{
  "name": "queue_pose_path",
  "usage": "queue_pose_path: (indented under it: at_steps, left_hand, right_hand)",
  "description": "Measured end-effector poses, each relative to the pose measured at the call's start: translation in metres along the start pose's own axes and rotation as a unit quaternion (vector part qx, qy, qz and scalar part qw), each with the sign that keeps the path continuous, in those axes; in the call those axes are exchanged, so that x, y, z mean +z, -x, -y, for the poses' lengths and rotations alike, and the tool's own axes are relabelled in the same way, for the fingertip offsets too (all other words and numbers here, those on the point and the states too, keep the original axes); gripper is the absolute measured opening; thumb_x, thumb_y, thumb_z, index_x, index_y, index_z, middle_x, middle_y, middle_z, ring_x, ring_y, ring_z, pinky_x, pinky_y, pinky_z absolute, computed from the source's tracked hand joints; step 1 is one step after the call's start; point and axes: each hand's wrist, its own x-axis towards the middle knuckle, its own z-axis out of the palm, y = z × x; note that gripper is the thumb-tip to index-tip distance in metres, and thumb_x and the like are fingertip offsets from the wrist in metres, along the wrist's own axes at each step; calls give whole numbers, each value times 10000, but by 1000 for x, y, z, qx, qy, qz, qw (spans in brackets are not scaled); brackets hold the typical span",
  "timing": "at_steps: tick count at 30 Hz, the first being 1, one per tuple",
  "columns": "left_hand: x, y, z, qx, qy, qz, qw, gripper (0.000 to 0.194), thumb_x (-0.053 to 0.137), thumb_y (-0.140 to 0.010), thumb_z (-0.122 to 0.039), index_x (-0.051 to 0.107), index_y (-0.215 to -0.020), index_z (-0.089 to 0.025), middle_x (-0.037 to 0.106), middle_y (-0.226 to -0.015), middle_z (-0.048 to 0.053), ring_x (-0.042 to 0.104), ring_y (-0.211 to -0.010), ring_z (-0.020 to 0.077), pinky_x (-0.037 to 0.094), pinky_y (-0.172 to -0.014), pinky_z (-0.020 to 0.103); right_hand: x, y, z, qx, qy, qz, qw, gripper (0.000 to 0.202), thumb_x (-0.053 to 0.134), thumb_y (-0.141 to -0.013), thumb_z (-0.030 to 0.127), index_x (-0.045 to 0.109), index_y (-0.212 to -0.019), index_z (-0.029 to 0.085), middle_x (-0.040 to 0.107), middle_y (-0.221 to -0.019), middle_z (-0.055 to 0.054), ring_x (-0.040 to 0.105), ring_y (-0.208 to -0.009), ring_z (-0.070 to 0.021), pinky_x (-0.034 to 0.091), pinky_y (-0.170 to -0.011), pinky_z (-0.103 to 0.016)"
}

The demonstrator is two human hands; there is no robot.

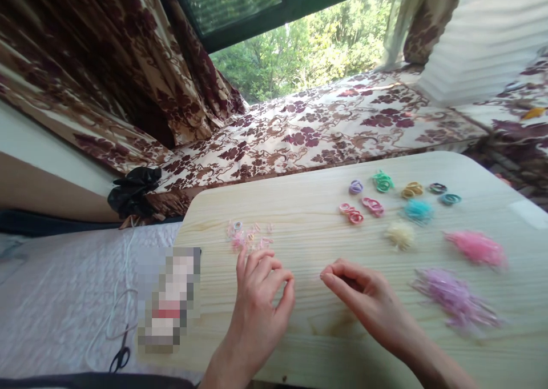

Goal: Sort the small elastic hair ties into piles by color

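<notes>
My left hand [262, 292] is over the table, with its thumb and index fingertips pressed together and the other fingers loosely stretched. Anything in that pinch is too small to make out. Just beyond its fingertips lies a loose pile of small pink, white and clear pieces [250, 237], like tiny elastic bands. To the right, my right hand [363, 292] is closed in a pinch pointing toward my left hand; what it holds, if anything, cannot be seen. A gap separates the two hands. Right of my right hand lies a blurred heap of thin lilac bands [456, 297].
The light wooden table [299, 206] also bears a pink heap [477, 249], a cream heap [400, 235], a turquoise heap [417, 211] and several groups of coloured rings, including green ones [382, 181]. A pixelated object [169, 303] and black-handled scissors [120, 359] are at the left.
</notes>
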Motion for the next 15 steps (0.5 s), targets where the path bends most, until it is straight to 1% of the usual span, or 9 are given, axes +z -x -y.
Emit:
queue_pose_path:
  at_steps: [2, 4, 6, 8, 11, 13, 15]
  left_hand:
    - [2, 1, 1, 6, -6, -3, 1000, 157, 560, -878, -103, 637, -830, -231, 636, -831, 0, 557, -1064, 221, 228, -1139, 575]
    - [3, 2, 5, 13, -18, -6, 1000, 159, 556, -878, -97, 635, -842, -230, 641, -829, 2, 560, -1060, 223, 233, -1132, 572]
    - [5, 3, 12, 36, -32, -6, 999, 150, 559, -876, -103, 633, -860, -233, 650, -834, 3, 563, -1052, 226, 235, -1124, 565]
    - [7, 3, 20, 69, -46, -3, 997, 136, 574, -871, -119, 633, -882, -241, 660, -840, 0, 566, -1040, 228, 231, -1119, 552]
    - [10, 3, 27, 97, -62, 7, 993, 132, 591, -866, -138, 634, -917, -251, 670, -859, -2, 567, -1046, 230, 224, -1113, 526]
    - [12, 3, 27, 104, -64, 11, 992, 127, 591, -870, -150, 637, -926, -255, 674, -864, -2, 566, -1052, 231, 221, -1110, 517]
    - [13, 3, 23, 92, -62, 8, 994, 122, 574, -884, -156, 640, -917, -253, 676, -866, 2, 564, -1061, 231, 218, -1113, 520]
  right_hand:
    - [-4, 3, 3, -7, 7, -13, 1000, 345, 537, -874, 457, 655, -680, 198, 585, -635, 6, 546, -608, -126, 436, -552, -229]
    - [-13, 10, 4, -43, 42, -58, 996, 329, 536, -883, 433, 650, -673, 206, 581, -636, 3, 542, -594, -125, 437, -550, -234]
    - [-30, 20, 3, -80, 94, -114, 986, 292, 551, -879, 408, 662, -683, 221, 598, -648, -2, 555, -593, -127, 442, -550, -237]
    - [-52, 31, -2, -89, 141, -171, 971, 247, 582, -849, 411, 688, -708, 239, 632, -670, -9, 580, -604, -135, 450, -541, -237]
    - [-93, 46, -12, -43, 200, -274, 940, 245, 612, -762, 471, 718, -727, 253, 689, -720, -20, 601, -608, -153, 469, -540, -255]
    - [-118, 51, -20, 18, 234, -347, 908, 279, 612, -686, 510, 717, -709, 252, 707, -737, -27, 606, -602, -166, 476, -559, -280]
    - [-139, 52, -28, 76, 259, -391, 880, 338, 587, -631, 551, 715, -707, 247, 709, -741, -38, 625, -639, -193, 482, -600, -315]
